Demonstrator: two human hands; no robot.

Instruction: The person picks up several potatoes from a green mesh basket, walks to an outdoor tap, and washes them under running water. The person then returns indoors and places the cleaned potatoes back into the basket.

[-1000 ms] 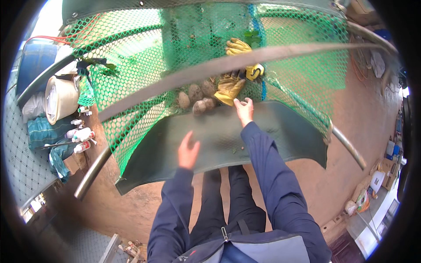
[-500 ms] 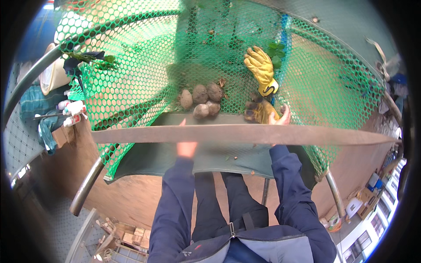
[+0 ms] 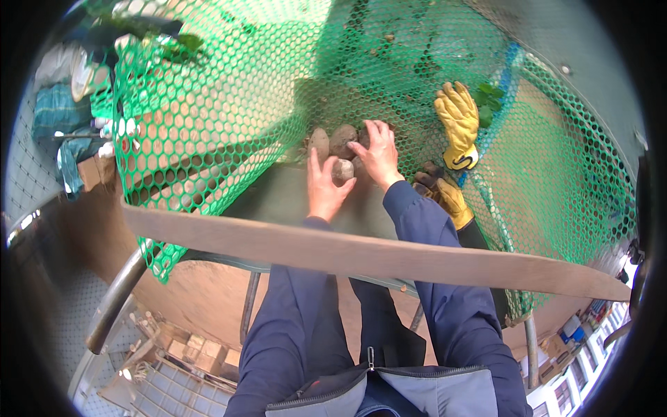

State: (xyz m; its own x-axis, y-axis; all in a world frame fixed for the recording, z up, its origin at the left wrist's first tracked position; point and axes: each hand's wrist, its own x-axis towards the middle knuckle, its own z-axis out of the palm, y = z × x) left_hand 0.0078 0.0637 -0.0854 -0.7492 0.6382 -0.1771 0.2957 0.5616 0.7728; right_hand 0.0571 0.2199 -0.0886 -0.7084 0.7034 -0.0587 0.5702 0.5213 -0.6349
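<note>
Several rounded, brownish-grey lumps, stones or potatoes by their look, lie together on the green surface inside the net. My left hand (image 3: 329, 189) has its thumb and fingers curled around the small front lump (image 3: 342, 169). An oval lump (image 3: 319, 141) stands just beyond its fingertips. Beside it, my right hand (image 3: 379, 154) closes over the far-right lump (image 3: 363, 136), mostly hidden beneath the fingers. Its thumb reaches toward the middle lump (image 3: 342, 141). Another lump is partly covered between the two hands.
To the right lie a yellow work glove (image 3: 458, 125) and a second glove (image 3: 453, 201) with a soiled palm. Green mesh netting (image 3: 201, 111) rises around the surface. A flat brown strap (image 3: 333, 247) crosses above my forearms. Metal tube legs (image 3: 118, 299) stand at the sides.
Both hands have moved forward past the strap onto the lumps. My right hand has left the soiled glove and crossed leftward. The view has shifted.
</note>
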